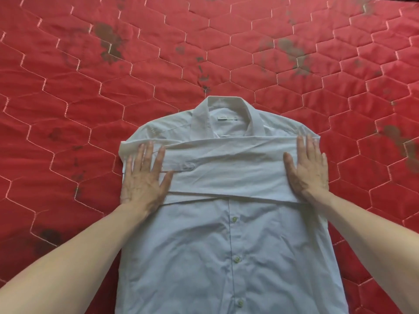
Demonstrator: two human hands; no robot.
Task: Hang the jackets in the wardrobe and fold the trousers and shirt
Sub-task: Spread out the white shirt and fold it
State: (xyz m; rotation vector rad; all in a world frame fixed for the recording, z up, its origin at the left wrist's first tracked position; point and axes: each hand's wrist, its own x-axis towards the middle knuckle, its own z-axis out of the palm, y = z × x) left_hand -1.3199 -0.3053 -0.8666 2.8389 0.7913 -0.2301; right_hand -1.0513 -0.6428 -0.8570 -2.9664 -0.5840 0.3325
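While both palms press flat, fingers straight, the shirt [226, 234] lies between and under them: left hand [144, 177] on its left edge, right hand [307, 168] on its right. Hem cut off below.

You had soft, even daylight with no clear source and hardly any shadow beneath the arms. The red quilt [68, 91] looked saturated, its stitching bowed toward the edges by the wide lens. Detail was slightly soft throughout, without glare.
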